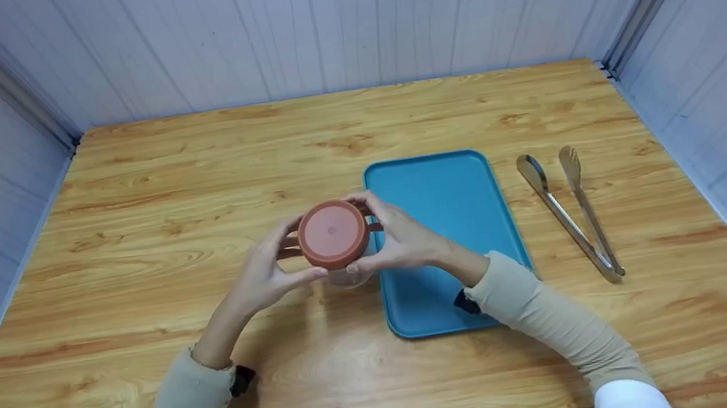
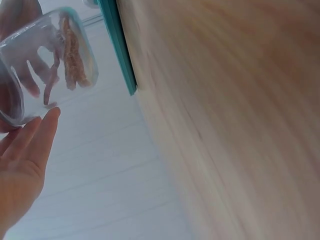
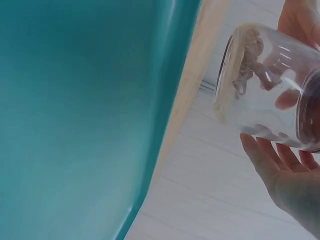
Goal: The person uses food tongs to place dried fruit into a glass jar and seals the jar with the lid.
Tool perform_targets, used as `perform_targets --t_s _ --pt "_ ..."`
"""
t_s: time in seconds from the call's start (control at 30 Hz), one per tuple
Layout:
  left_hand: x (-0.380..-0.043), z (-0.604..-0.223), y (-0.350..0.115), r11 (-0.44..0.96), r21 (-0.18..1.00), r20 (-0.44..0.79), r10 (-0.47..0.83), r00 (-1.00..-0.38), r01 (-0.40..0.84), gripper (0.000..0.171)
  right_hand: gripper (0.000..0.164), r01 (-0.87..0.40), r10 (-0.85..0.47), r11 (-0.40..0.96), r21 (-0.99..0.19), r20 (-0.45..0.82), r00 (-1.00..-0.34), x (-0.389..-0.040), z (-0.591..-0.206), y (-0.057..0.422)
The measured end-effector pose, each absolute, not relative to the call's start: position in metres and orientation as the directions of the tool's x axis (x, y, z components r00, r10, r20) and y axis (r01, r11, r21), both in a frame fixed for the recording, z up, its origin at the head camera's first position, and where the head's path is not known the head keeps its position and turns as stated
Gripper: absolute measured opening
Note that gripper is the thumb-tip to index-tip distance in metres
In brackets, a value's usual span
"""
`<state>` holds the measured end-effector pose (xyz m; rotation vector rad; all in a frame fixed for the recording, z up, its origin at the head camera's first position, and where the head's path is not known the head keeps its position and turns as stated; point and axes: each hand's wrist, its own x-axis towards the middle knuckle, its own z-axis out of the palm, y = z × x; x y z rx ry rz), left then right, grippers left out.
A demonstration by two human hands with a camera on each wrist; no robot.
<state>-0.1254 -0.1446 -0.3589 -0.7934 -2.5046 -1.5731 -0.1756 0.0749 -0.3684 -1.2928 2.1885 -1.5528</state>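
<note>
A clear jar (image 1: 353, 280) with a reddish-brown lid (image 1: 332, 231) is held between both hands at the left edge of the blue tray. From the left side, my left hand (image 1: 265, 269) grips the jar near its lid, thumb toward me and fingers spread round the far side. My right hand (image 1: 406, 232) holds it likewise from the right, over the tray's edge. Brown, strip-like pieces (image 2: 74, 57) lie at the jar's bottom in the left wrist view; their kind cannot be told. A gap between jar and table shows in the wrist views, so it appears raised.
The blue rectangular tray (image 1: 436, 202) lies under and beyond my right forearm. To its right on the wood table (image 1: 194, 176) rest metal tongs (image 1: 574, 223), spread apart, one end spoon-shaped and the other forked. Pale panel walls (image 1: 328, 28) enclose the back and sides.
</note>
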Motion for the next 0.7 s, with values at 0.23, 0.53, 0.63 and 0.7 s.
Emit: perform_targets --t_s 0.23,0.53,0.63,0.7 --pt "-0.141 -0.383 -0.153 0.322 0.828 0.322 0.397 -0.860 0.459 0.072 0.075 -0.522 -0.720 0.082 -0.849 0.312 -0.620 -0.172 -0.362 0.074" --pt "-0.156 -0.390 -0.167 0.345 0.829 0.269 0.444 -0.855 0.440 0.074 0.076 -0.503 -0.705 0.112 -0.857 0.288 -0.648 -0.175 -0.365 0.066" --pt "-0.159 -0.391 -0.171 0.349 0.834 0.243 0.465 -0.851 0.428 0.074 0.077 -0.488 -0.701 0.120 -0.864 0.274 -0.658 -0.177 -0.367 0.063" --pt "-0.161 -0.393 -0.173 0.351 0.839 0.226 0.473 -0.852 0.417 0.074 0.077 -0.476 -0.700 0.127 -0.870 0.261 -0.664 -0.177 -0.369 0.062"
